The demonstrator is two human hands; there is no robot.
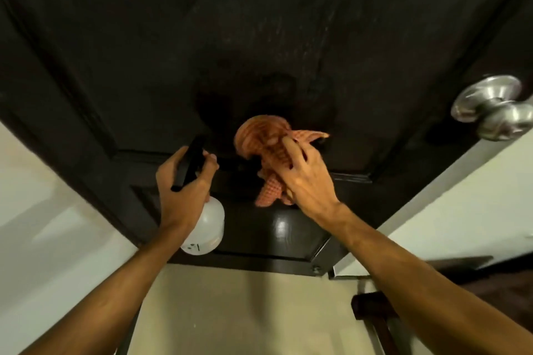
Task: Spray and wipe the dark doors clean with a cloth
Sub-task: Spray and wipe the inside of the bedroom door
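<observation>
A dark panelled door [259,37] fills the upper view, with wet speckles of spray on its upper panel. My right hand [305,179] grips an orange checked cloth [259,138] and presses it against the door near the panel's lower edge. To its left, my left hand [184,181] holds a spray bottle [206,228] by its black trigger head, the translucent white body hanging below my fist, close to the door.
A silver round door knob [496,106] sticks out at the right edge of the door. Pale walls flank the door on both sides. Beige floor [245,311] lies below, with a dark wooden piece [372,311] at the lower right.
</observation>
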